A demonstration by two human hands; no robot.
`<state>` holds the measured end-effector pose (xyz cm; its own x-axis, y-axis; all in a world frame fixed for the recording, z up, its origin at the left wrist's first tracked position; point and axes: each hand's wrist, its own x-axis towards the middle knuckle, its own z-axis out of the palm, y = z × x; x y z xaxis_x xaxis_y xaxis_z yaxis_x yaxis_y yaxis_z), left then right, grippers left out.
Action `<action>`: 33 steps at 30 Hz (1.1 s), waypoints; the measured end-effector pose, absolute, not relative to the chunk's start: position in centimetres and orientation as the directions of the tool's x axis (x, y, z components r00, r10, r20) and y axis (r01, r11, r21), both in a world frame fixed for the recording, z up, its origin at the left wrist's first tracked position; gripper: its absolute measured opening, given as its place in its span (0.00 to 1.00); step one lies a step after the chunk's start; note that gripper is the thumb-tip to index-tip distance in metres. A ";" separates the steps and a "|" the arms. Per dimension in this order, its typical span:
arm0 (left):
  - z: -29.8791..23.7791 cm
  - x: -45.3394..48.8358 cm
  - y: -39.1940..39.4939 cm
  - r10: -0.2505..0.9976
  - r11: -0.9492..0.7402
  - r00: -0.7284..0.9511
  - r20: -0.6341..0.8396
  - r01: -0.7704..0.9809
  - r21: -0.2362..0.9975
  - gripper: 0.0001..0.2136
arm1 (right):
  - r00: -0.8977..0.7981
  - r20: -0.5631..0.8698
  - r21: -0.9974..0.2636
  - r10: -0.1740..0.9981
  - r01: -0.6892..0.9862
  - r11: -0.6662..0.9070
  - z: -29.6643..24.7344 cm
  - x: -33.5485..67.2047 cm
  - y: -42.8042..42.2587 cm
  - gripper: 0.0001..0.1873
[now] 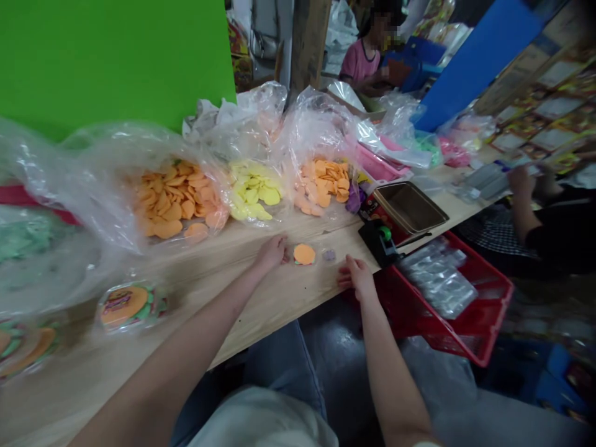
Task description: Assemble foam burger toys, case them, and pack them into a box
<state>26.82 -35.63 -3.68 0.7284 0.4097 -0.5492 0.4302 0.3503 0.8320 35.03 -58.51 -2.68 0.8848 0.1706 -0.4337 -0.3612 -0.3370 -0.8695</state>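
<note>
My left hand [274, 252] is just left of a round orange foam piece [304, 254], its thumb and fingers slightly apart. Green and red edges show under the orange disc, which lies flat on the wooden table [274, 298]. Right of the disc is a small purplish piece [329, 254], too blurred to name. Over the table's front edge, my right hand [357, 276] has loosely bent fingers pointing left, with nothing visible in them. Whether clear film joins the disc and the purplish piece, I cannot tell.
Clear bags hold orange pieces [172, 192] and yellow pieces [256, 189]. Bagged foam burgers [128, 307] lie at left. A black tape dispenser [379, 242] stands beside a brown bin [412, 208]. A red crate [493, 310] holds clear packets. Co-workers sit behind and at right.
</note>
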 end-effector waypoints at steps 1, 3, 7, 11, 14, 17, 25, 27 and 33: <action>-3.3 27.5 -35.5 0.375 0.348 0.736 -0.563 0.451 0.822 0.13 | 0.887 -0.424 -0.875 0.184 -0.349 -0.335 -2.6 36.0 -58.1 0.16; -2.7 28.1 -35.5 0.301 0.345 0.747 -0.592 0.494 0.798 0.12 | 0.887 -0.397 -0.891 0.236 -0.311 -0.330 -2.7 37.4 -56.7 0.17; -2.5 26.2 -35.9 0.247 0.360 0.745 -0.620 0.523 0.772 0.11 | 0.904 -0.268 -0.936 0.333 -0.163 -0.311 -2.9 37.2 -54.0 0.19; -3.2 22.9 -35.5 0.288 0.405 0.714 -0.638 0.513 0.757 0.07 | 0.769 0.198 -0.852 0.607 0.442 -0.281 -3.1 33.4 -54.0 0.22; -3.5 21.4 -35.1 0.295 0.420 0.708 -0.641 0.507 0.753 0.04 | 0.527 0.380 -0.594 0.760 0.769 -0.236 -3.2 30.0 -55.3 0.29; -3.4 20.8 -35.1 0.284 0.417 0.715 -0.639 0.508 0.753 0.03 | 0.413 0.420 -0.416 0.808 0.879 -0.233 -3.7 27.4 -56.2 0.35; -2.4 19.9 -35.3 0.263 0.408 0.728 -0.634 0.511 0.756 0.06 | 0.341 0.419 -0.356 0.842 0.914 -0.193 -4.8 24.8 -55.9 0.40; -2.0 19.4 -35.3 0.254 0.421 0.735 -0.628 0.501 0.756 0.10 | 0.342 0.406 -0.381 0.847 0.906 -0.183 -4.6 24.6 -55.9 0.39; -2.1 17.8 -36.3 0.261 0.411 0.768 -0.586 0.461 0.787 0.14 | 0.508 0.352 -0.611 0.787 0.761 -0.218 -4.7 23.6 -55.8 0.35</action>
<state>17.83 -36.29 -2.07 0.7675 0.2606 -0.5857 0.4605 0.4114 0.7866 23.57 -55.76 -4.70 0.5076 0.7866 0.3516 0.7609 -0.2177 -0.6113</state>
